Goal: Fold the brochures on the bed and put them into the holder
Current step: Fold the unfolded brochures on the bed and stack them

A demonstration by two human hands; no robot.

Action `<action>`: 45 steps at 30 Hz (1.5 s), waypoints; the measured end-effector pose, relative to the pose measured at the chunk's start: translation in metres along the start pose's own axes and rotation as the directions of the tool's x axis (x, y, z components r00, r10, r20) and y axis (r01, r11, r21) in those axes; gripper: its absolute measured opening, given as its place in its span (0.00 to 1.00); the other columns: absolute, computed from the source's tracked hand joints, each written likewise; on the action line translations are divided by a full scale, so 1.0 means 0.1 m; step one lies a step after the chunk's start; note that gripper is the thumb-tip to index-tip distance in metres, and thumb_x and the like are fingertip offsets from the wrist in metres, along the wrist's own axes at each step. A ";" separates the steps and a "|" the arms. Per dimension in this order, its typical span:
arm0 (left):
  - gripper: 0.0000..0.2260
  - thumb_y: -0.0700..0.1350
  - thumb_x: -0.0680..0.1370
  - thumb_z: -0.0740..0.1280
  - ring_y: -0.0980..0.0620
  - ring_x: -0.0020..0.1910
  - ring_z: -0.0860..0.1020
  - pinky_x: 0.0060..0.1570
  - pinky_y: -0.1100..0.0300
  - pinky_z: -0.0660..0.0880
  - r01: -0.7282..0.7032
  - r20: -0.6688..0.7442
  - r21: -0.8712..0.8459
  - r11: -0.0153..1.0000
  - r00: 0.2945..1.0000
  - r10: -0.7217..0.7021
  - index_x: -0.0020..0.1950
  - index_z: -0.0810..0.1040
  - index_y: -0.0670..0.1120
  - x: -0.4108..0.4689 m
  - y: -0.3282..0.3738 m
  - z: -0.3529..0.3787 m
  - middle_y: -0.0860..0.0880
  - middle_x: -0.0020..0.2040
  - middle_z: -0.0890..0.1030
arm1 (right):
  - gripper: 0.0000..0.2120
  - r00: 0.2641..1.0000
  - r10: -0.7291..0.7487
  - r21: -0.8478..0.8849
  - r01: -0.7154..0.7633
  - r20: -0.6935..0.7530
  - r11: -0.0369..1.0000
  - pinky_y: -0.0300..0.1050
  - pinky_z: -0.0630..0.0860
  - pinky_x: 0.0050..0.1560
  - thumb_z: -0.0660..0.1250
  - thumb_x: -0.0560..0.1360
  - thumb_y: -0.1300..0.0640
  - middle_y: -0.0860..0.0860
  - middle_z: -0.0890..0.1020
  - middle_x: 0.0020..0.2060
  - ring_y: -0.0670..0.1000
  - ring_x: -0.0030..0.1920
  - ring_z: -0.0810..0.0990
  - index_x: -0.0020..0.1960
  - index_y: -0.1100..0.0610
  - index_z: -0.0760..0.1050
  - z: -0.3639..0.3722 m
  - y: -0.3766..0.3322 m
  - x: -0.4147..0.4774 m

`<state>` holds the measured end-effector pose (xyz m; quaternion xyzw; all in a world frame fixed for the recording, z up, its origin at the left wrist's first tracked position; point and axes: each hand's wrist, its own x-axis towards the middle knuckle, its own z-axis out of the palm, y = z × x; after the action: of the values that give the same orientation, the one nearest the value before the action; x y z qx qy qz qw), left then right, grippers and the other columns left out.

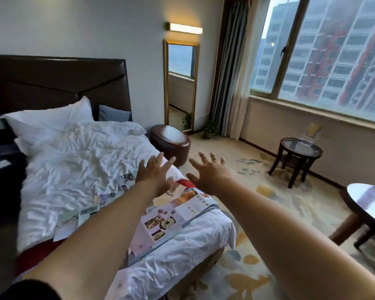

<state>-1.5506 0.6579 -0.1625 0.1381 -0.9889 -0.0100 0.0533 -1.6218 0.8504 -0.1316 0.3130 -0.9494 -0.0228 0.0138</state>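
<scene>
Now | both hands (182,172) spread, empty; brochures (160,221) near bed (78,165) edge; holder (312,132) perhaps on side table (299,152)

soft daylight came through the window (325,57), a wall lamp (185,28) glowed warm, the left side stayed dim, and edges looked blurred and bent.

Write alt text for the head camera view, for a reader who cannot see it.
Two bare arms reach out with left hand and right hand open and empty above unfolded brochures spread across the foot of a white bed. A clear holder sits on a small round table under the window.
</scene>
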 end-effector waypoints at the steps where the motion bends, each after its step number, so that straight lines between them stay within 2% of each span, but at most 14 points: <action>1: 0.30 0.61 0.83 0.56 0.43 0.83 0.49 0.79 0.38 0.48 0.031 0.006 0.022 0.999 1.000 -0.031 0.82 0.47 0.63 0.06 -0.19 0.03 0.47 0.85 0.46 | 0.34 0.999 -0.048 -0.004 0.048 -0.018 0.999 0.69 0.47 0.79 0.48 0.81 0.28 0.51 0.47 0.84 0.63 0.83 0.46 0.83 0.37 0.46 0.01 -0.11 0.22; 8: 0.31 0.61 0.82 0.57 0.40 0.82 0.47 0.78 0.38 0.51 0.330 0.097 -0.008 0.944 0.940 -0.328 0.83 0.50 0.62 0.26 -1.27 0.28 0.48 0.85 0.46 | 0.31 0.944 -0.329 0.055 0.330 -0.024 0.942 0.68 0.47 0.80 0.49 0.82 0.33 0.49 0.45 0.85 0.61 0.83 0.45 0.83 0.38 0.48 0.26 -0.93 1.39; 13: 0.31 0.65 0.81 0.55 0.41 0.82 0.49 0.78 0.37 0.48 0.493 0.109 0.034 0.870 0.863 -0.493 0.82 0.50 0.62 0.51 -1.80 0.56 0.49 0.85 0.47 | 0.32 0.889 -0.458 0.079 0.457 0.003 0.886 0.67 0.48 0.80 0.50 0.83 0.34 0.49 0.45 0.85 0.60 0.83 0.46 0.84 0.40 0.48 0.67 -1.46 2.09; 21: 0.29 0.62 0.83 0.55 0.41 0.82 0.51 0.78 0.37 0.50 0.592 0.186 0.085 0.802 0.781 -0.596 0.83 0.50 0.61 1.33 -2.25 1.16 0.49 0.84 0.49 | 0.31 0.783 -0.607 0.091 0.600 0.137 0.795 0.65 0.48 0.80 0.49 0.84 0.38 0.51 0.43 0.84 0.61 0.83 0.44 0.84 0.42 0.45 1.25 -1.77 3.35; 27: 0.28 0.60 0.84 0.54 0.41 0.82 0.50 0.77 0.37 0.52 0.645 0.334 0.106 0.757 0.694 -0.638 0.83 0.49 0.60 1.72 -2.38 1.63 0.48 0.84 0.47 | 0.32 0.706 -0.668 0.129 0.658 0.234 0.741 0.66 0.50 0.80 0.52 0.84 0.38 0.51 0.42 0.84 0.62 0.83 0.43 0.84 0.42 0.44 1.55 -2.01 4.03; 32: 0.29 0.61 0.84 0.55 0.40 0.82 0.52 0.77 0.35 0.53 0.616 0.415 0.144 0.774 0.673 -0.613 0.83 0.49 0.60 1.89 -2.52 1.87 0.46 0.84 0.49 | 0.33 0.651 -0.681 0.131 0.684 0.335 0.718 0.64 0.46 0.81 0.54 0.84 0.39 0.51 0.40 0.84 0.61 0.83 0.43 0.84 0.42 0.43 1.88 -2.09 4.21; 39: 0.30 0.67 0.83 0.52 0.40 0.82 0.49 0.77 0.34 0.52 0.542 0.495 0.136 0.830 0.688 -0.530 0.83 0.48 0.62 2.02 -2.79 2.14 0.47 0.84 0.47 | 0.33 0.672 -0.606 0.197 0.585 0.425 0.786 0.65 0.46 0.81 0.53 0.85 0.39 0.52 0.41 0.84 0.62 0.83 0.44 0.85 0.43 0.43 2.26 -2.13 4.41; 45: 0.31 0.66 0.83 0.53 0.40 0.82 0.49 0.77 0.35 0.52 0.516 0.548 0.107 0.850 0.683 -0.483 0.83 0.48 0.60 2.06 -3.00 2.39 0.47 0.85 0.47 | 0.33 0.688 -0.546 0.203 0.518 0.478 0.831 0.65 0.48 0.81 0.55 0.84 0.40 0.52 0.43 0.84 0.62 0.83 0.44 0.84 0.44 0.45 2.62 -2.16 4.50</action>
<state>-1.6915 0.3137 -0.3890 0.3918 -0.8842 -0.0917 -0.2371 -1.8656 0.4180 -0.3987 0.5567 -0.7854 -0.0843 -0.2570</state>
